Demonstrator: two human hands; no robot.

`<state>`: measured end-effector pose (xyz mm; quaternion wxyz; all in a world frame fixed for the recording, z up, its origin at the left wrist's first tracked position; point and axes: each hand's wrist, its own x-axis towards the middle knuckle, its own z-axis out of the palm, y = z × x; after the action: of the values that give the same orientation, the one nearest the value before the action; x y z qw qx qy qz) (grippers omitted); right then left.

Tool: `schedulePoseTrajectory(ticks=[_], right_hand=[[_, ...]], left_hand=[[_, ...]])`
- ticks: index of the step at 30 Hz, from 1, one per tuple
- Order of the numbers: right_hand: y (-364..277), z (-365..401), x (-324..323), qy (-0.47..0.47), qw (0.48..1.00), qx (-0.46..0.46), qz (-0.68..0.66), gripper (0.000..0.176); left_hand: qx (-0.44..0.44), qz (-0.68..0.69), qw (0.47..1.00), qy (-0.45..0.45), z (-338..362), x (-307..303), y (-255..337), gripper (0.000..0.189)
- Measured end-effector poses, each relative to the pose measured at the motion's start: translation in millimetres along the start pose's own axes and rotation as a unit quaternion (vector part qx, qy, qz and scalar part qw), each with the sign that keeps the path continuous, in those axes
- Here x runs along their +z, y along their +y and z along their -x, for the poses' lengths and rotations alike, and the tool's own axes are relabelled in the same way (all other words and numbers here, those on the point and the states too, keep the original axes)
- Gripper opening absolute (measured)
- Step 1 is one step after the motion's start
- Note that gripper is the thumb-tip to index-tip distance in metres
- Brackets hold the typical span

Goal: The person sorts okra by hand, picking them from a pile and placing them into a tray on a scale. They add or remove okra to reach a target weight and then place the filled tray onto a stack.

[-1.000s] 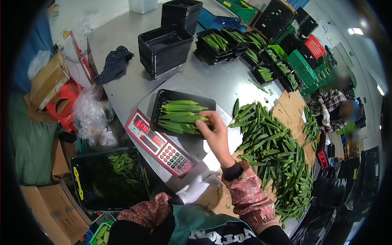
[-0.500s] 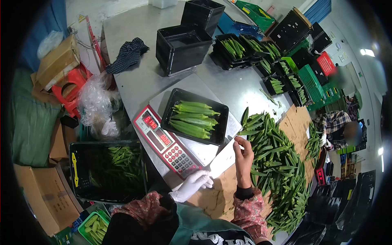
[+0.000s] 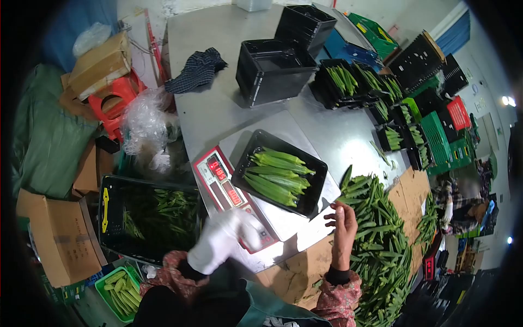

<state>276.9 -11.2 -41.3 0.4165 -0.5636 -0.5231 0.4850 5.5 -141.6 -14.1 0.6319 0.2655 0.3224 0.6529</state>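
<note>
A black tray [image 3: 318,199] with several okra pods [image 3: 278,174] in it rests on the metal plate of a red-and-white digital scale [image 3: 224,185]. The scale's upper red display seems to read 0.185. My left hand [image 3: 226,237], in a white glove, is over the lower end of the scale's keypad, its fingers smeared by motion. My right hand [image 3: 343,220], bare, hovers just off the tray's lower right corner, beside a large heap of loose okra [image 3: 381,240]. Its fingers are loosely bent and apart, with nothing visible in them.
Stacked empty black trays [image 3: 275,71] and a dark checked cloth [image 3: 197,71] are farther back on the metal table. Filled okra trays [image 3: 340,82] stand at the back right. A black crate [image 3: 147,218] with okra sits at left. A person [image 3: 457,201] works at far right.
My left hand has moved left and up over the keypad. My right hand remains near the tray corner. The display has gone from about 0.190 to 0.185. The whole view has shifted.
</note>
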Motion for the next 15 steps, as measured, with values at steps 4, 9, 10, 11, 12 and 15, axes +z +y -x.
schedulePoseTrajectory(ticks=[4, 9, 10, 11, 12, 15], right_hand=[[-18, -21, -9, 0.006, 0.998, -0.013, 0.067, 0.035], [-32, -41, 17, -0.067, 0.992, 0.037, 0.098, 0.039], [-40, -39, 25, -0.130, 0.981, 0.072, 0.123, 0.042], [-39, -37, 32, -0.141, 0.958, 0.045, 0.247, 0.048], [-29, -36, 38, -0.144, 0.961, 0.023, 0.236, 0.050], [-20, -29, 42, -0.095, 0.958, -0.013, 0.271, 0.037]], left_hand=[[0.201, -0.167, 0.924, 0.278, -38, -55, 55, 0.031], [0.175, -0.337, 0.906, 0.190, -84, -70, 62, 0.024], [0.066, -0.232, 0.954, 0.180, -93, -67, 49, 0.021], [-0.011, -0.291, 0.944, 0.153, -102, -67, 36, 0.027], [0.060, -0.413, 0.899, 0.132, -107, -61, 25, 0.029], [0.101, -0.483, 0.866, 0.079, -120, -49, 30, 0.032]])
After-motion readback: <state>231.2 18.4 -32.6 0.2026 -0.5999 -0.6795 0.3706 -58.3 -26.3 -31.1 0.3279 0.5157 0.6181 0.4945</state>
